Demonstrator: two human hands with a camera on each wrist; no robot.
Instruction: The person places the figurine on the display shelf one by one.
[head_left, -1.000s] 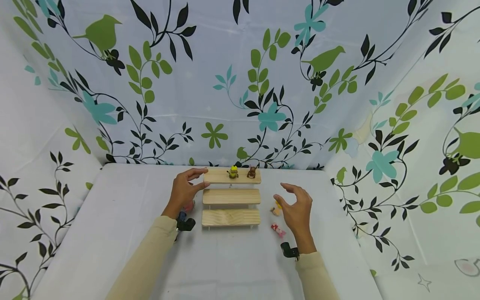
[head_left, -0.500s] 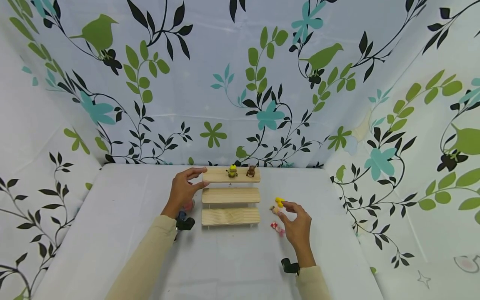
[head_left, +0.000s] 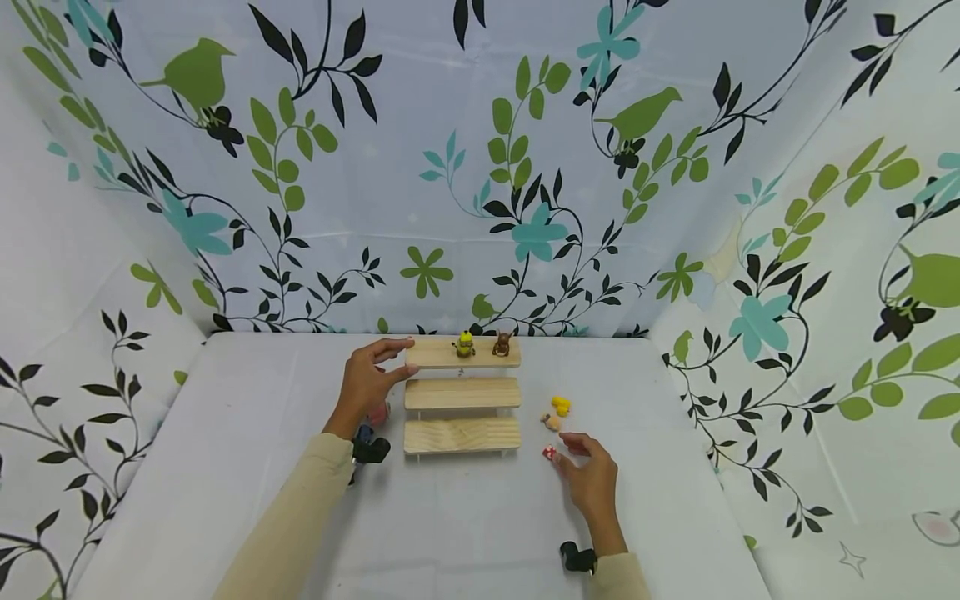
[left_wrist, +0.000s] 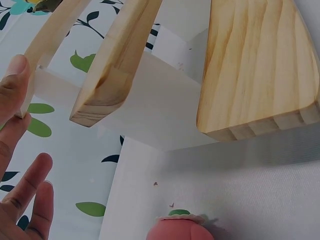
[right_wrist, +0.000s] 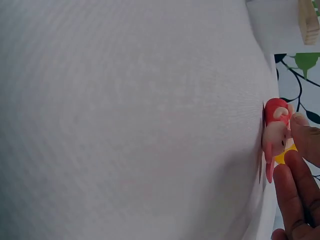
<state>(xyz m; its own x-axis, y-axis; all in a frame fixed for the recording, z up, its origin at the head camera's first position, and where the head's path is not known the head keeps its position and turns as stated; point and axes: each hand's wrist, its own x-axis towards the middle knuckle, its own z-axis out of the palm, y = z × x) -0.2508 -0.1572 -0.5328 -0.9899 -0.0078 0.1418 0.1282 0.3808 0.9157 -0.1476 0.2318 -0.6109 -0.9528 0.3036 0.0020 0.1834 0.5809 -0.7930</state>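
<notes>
A wooden three-tier display stand stands on the white-covered table. My left hand pinches the left end of its top shelf; in the left wrist view, the thumb lies against the board. At the right, a small pink-eared figurine with a red body lies on the table. My right hand is beside it, thumb against or very near the figurine and fingers lightly bent with a gap. In the head view the hand hides the figurine's pink end. A yellow-green figurine and a brown figurine occupy the top shelf.
Right of the stand lie a yellow toy and a tan figurine. Near my left wrist are a round pink toy with a green top and a blue item, partly hidden. A patterned cloth hangs behind.
My right hand has moved from beside the yellow toy and tan figurine toward me, down to the pink-eared figurine. The yellow toy is fully uncovered now. My left hand keeps its hold on the shelf.
</notes>
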